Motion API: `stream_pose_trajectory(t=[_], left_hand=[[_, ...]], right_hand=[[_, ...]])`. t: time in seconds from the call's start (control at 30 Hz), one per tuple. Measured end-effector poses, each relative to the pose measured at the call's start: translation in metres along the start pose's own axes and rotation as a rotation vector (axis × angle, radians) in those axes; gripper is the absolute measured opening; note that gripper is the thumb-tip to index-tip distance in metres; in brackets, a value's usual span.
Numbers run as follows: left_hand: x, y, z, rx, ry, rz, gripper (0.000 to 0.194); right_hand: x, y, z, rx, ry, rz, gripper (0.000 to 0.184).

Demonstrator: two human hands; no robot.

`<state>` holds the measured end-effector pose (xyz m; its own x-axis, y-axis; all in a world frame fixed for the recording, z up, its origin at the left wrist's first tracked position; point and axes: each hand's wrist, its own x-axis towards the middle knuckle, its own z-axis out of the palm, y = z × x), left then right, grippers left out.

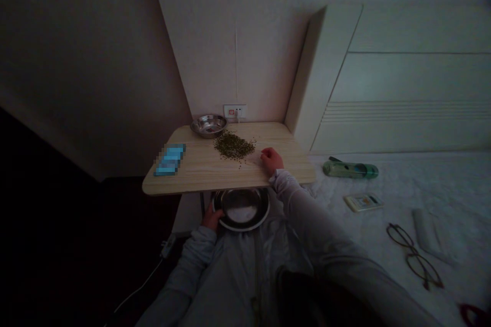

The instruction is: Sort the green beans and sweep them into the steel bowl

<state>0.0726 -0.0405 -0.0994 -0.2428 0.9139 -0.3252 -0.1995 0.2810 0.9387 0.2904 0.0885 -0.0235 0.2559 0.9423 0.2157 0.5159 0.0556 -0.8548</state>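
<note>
A small wooden table (199,173) stands in front of me with a pile of small dark green beans (233,145) on it. My right hand (271,159) rests on the tabletop just right of the pile, fingers curled closed; I cannot make out anything in them. My left hand (212,218) grips the left rim of a metal bowl (242,209) held below the table's near edge, above my lap. A second, empty metal bowl (209,125) sits at the table's back, just behind the beans.
A blurred blue object (170,159) lies on the table's left. A wall socket (235,111) is behind the table. On the bed to the right lie a green case (351,169), a small device (363,202), glasses (416,256) and a white tube (425,232).
</note>
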Motion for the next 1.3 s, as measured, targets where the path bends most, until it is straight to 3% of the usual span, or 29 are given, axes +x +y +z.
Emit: stream_pose_trajectory(t=[0.13, 0.4, 0.57, 0.7, 1.13, 1.3], left_hand=[[0.001, 0.009, -0.004, 0.020, -0.020, -0.027, 0.052], [-0.011, 0.016, 0.000, 0.010, 0.058, 0.024, 0.049], [-0.004, 0.012, -0.002, 0.009, 0.028, -0.040, 0.056], [-0.003, 0.006, -0.003, -0.064, 0.028, 0.012, 0.059], [-0.003, 0.006, -0.007, -0.093, -0.011, 0.004, 0.061], [-0.006, 0.005, -0.005, -0.077, 0.042, 0.042, 0.057]], right_hand=[[-0.002, -0.002, -0.001, -0.025, -0.018, -0.006, 0.018], [-0.003, -0.002, 0.000, -0.057, -0.037, -0.007, 0.018], [-0.006, -0.005, -0.002, -0.082, -0.053, -0.031, 0.017], [-0.008, -0.006, -0.002, -0.093, -0.081, -0.051, 0.017], [-0.011, -0.005, -0.002, -0.081, -0.163, -0.064, 0.016], [-0.014, -0.007, -0.003, -0.086, -0.199, -0.087, 0.016]])
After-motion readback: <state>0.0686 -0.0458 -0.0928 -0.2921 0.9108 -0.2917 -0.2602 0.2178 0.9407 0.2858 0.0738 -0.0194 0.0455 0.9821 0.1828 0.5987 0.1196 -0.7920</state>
